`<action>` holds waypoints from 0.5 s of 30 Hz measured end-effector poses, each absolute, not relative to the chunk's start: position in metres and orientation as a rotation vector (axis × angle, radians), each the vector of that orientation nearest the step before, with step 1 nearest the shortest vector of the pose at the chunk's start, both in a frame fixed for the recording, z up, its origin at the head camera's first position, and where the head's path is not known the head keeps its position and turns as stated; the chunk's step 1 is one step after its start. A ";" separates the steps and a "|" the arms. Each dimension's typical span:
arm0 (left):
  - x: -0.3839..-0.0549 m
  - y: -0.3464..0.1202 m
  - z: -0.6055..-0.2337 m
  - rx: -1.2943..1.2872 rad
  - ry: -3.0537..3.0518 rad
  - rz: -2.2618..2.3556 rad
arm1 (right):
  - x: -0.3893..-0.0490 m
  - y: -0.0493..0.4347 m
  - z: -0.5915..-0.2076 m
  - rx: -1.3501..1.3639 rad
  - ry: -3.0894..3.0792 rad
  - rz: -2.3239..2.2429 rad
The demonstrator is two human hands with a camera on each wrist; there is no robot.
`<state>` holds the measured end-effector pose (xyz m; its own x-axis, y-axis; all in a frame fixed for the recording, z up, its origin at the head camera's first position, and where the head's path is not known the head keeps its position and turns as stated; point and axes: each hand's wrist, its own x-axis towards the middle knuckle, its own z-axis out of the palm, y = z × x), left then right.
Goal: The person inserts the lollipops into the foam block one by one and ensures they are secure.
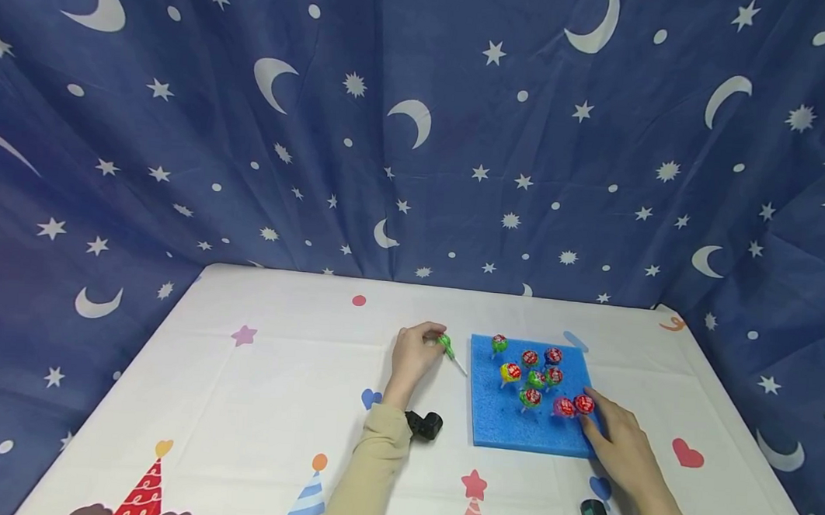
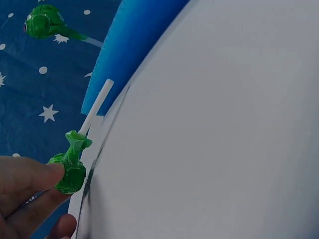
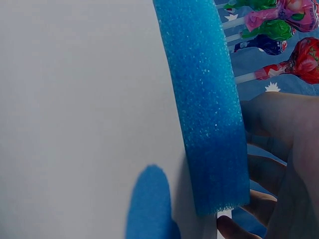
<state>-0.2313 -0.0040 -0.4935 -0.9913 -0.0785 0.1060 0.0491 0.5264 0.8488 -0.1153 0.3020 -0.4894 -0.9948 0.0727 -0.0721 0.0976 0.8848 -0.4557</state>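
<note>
A green-wrapped lollipop (image 1: 445,342) is pinched by its candy end between the thumb and fingers of my left hand (image 1: 416,359). Its white stick (image 2: 97,107) points away from the hand, toward the left edge of the blue foam board (image 1: 487,429). My right hand (image 1: 623,443) rests at the board's right edge, its thumb by the top face and its fingers along the side. Near those fingers stands a red lollipop (image 1: 584,404), beside a pink one (image 1: 563,407). Several more lollipops stand upright in the board, including a yellow one (image 1: 511,372).
A white table cover (image 1: 293,391) with printed hats, hearts and stars lies under everything. Behind it hangs a dark blue curtain (image 1: 461,135) with moons and stars. Black wrist cameras (image 1: 426,425) are worn on both wrists.
</note>
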 end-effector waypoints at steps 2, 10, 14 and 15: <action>-0.228 -0.004 -0.493 0.015 -2.622 -1.481 | -0.116 0.302 -0.489 0.134 2.998 -0.727; -0.216 -0.004 -0.488 -0.023 -2.580 -1.471 | -0.115 0.302 -0.490 0.130 3.009 -0.731; -0.210 -0.004 -0.484 -0.036 -2.553 -1.482 | -0.115 0.302 -0.490 0.129 3.012 -0.735; -0.208 -0.004 -0.482 -0.038 -2.550 -1.490 | -0.115 0.302 -0.490 0.131 3.008 -0.735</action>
<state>-0.2080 -0.0044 -0.4821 -0.9821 -0.0724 0.1741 0.1162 0.4949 0.8611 -0.1149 0.3023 -0.4902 -0.9956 0.0719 -0.0608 0.0918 0.8840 -0.4585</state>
